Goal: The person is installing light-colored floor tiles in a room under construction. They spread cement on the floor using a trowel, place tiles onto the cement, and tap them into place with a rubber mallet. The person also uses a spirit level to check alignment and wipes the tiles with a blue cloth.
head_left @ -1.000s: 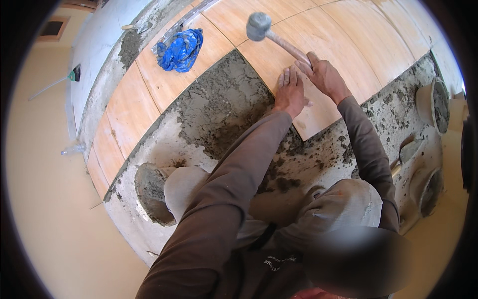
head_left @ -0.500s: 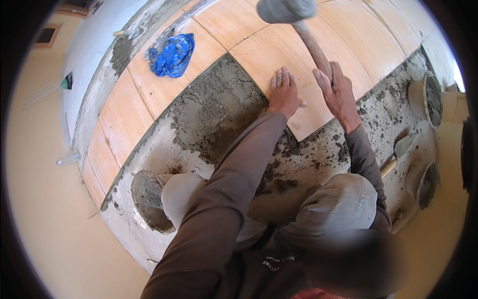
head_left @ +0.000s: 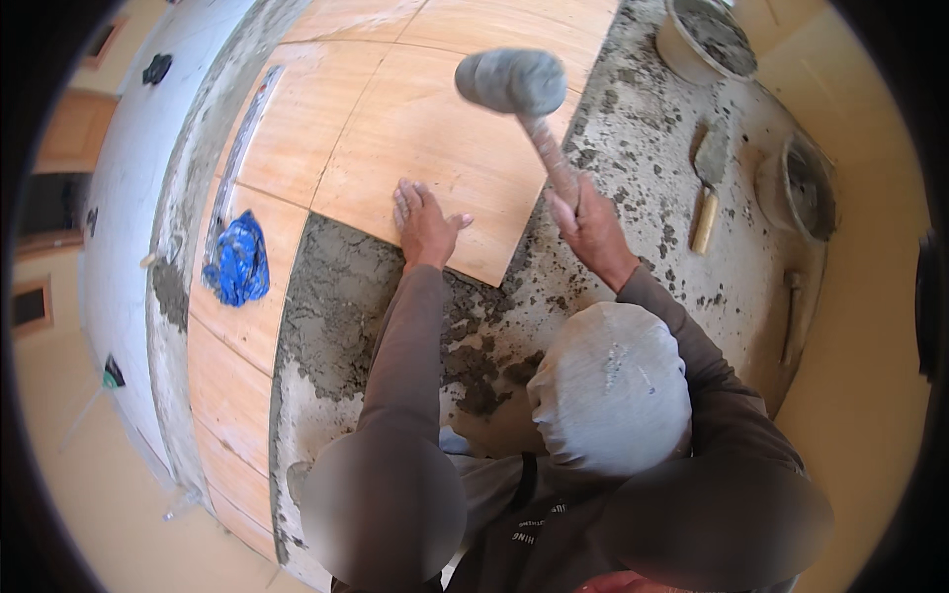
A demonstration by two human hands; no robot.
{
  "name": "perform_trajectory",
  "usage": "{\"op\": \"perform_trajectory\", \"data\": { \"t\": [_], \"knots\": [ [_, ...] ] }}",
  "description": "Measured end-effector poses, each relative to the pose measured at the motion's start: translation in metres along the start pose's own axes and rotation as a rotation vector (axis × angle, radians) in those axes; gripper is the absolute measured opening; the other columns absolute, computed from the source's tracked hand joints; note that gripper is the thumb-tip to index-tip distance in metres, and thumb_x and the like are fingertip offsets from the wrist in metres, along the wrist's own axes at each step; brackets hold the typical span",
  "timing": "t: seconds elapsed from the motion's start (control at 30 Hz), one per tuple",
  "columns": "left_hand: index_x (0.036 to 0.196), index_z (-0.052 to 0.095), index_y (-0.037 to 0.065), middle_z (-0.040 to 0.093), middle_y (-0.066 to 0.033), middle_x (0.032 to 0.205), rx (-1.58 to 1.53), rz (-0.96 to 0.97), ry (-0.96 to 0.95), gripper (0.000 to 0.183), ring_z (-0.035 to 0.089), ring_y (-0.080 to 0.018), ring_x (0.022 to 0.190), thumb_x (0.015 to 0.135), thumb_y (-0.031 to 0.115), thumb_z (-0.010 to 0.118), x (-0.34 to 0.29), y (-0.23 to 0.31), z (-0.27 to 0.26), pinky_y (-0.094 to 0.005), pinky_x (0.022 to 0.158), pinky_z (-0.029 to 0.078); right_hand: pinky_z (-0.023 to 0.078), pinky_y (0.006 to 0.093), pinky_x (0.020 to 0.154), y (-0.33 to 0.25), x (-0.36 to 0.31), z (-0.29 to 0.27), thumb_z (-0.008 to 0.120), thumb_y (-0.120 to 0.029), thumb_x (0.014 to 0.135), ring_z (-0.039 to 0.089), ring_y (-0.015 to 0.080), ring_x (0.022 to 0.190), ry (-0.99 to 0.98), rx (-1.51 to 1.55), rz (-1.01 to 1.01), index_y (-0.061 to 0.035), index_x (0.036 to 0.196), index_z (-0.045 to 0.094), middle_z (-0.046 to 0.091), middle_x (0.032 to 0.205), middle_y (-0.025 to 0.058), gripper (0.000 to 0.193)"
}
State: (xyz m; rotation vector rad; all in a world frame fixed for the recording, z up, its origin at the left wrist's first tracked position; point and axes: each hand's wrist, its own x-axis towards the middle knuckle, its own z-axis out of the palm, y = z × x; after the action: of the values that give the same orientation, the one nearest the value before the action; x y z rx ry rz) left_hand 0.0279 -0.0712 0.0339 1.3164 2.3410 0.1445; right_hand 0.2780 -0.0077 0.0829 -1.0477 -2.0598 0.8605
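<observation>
My right hand (head_left: 593,225) is wrapped round the wooden handle of a mallet (head_left: 511,81). The mallet's thick grey head is raised over the corner part of a wood-toned floor tile (head_left: 435,138). Fingers spread, my left hand (head_left: 427,222) lies flat on that same tile near its near edge. Wet grey mortar (head_left: 336,282) spreads beside the tile, under and left of my left forearm. Both sleeves are dark, and the tile's near corner points toward my knee.
A crumpled blue plastic bag (head_left: 240,259) rests on the laid tiles at left. To the right are a trowel (head_left: 707,188) with a wooden handle, a bucket of mortar (head_left: 707,44), a second bucket (head_left: 799,188) and a hammer-like tool (head_left: 792,316) by the wall.
The view has turned to the right, so the tiles and blue bag appear shifted left and down. My left hand still presses the tile; the mallet stays in my right hand, above the tile.
</observation>
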Motion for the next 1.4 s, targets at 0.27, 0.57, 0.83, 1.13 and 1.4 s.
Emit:
{"op": "perform_trajectory", "data": {
  "t": [0.27, 0.57, 0.83, 1.13, 1.4],
  "knots": [
    [0.160, 0.019, -0.011, 0.009, -0.0300, 0.170, 0.047, 0.051, 0.045, 0.110, 0.010, -0.0417, 0.159, 0.089, 0.049, 0.077, -0.002, -0.024, 0.014, -0.0455, 0.130, 0.013, 0.049, 0.0525, 0.060, -0.027, 0.017, -0.008, 0.060, -0.036, 0.105, 0.065, 0.0451, 0.068, -0.141, -0.065, 0.053, 0.0003, 0.105, 0.051, 0.065, 0.076, 0.0247, 0.037],
    [0.157, 0.024, -0.015, 0.015, -0.0344, 0.167, 0.037, 0.090, 0.086, 0.108, 0.015, -0.0465, 0.157, 0.087, 0.048, 0.079, -0.001, -0.027, 0.008, -0.0472, 0.129, 0.016, 0.048, 0.0516, 0.060, -0.001, 0.044, -0.006, 0.056, -0.039, 0.107, 0.063, 0.0447, 0.064, -0.182, -0.057, 0.179, 0.0005, 0.104, 0.051, 0.062, 0.071, 0.0239, 0.040],
    [0.159, 0.019, -0.013, 0.013, -0.0306, 0.169, 0.044, 0.086, 0.021, 0.108, 0.011, -0.0419, 0.159, 0.090, 0.050, 0.075, 0.000, 0.005, 0.009, -0.0441, 0.130, 0.015, 0.052, 0.0470, 0.057, 0.073, 0.015, 0.002, 0.057, -0.042, 0.106, 0.065, 0.0359, 0.062, -0.182, -0.018, 0.189, 0.0011, 0.112, 0.053, 0.065, 0.077, 0.0189, 0.043],
    [0.162, 0.019, -0.007, 0.012, -0.0292, 0.170, 0.061, 0.179, 0.193, 0.095, 0.008, -0.0424, 0.159, 0.102, 0.060, 0.051, 0.036, -0.015, 0.021, -0.0508, 0.130, 0.007, 0.045, 0.0261, 0.049, 0.086, -0.120, -0.109, 0.052, -0.056, 0.106, 0.054, 0.0067, 0.059, -0.114, 0.438, 0.811, -0.0022, 0.110, 0.061, 0.051, 0.074, -0.0009, 0.055],
    [0.162, 0.020, -0.003, 0.015, -0.0264, 0.170, 0.222, 0.059, 0.459, 0.079, 0.010, -0.0431, 0.158, 0.109, 0.054, 0.033, 0.079, -0.014, 0.020, -0.0563, 0.128, 0.006, 0.038, 0.0558, 0.114, 0.089, -0.053, -0.105, 0.062, -0.027, 0.103, 0.042, 0.0451, 0.142, 0.007, -0.803, 0.278, -0.0006, 0.144, 0.052, 0.048, 0.145, 0.0257, 0.050]
  ]
}}
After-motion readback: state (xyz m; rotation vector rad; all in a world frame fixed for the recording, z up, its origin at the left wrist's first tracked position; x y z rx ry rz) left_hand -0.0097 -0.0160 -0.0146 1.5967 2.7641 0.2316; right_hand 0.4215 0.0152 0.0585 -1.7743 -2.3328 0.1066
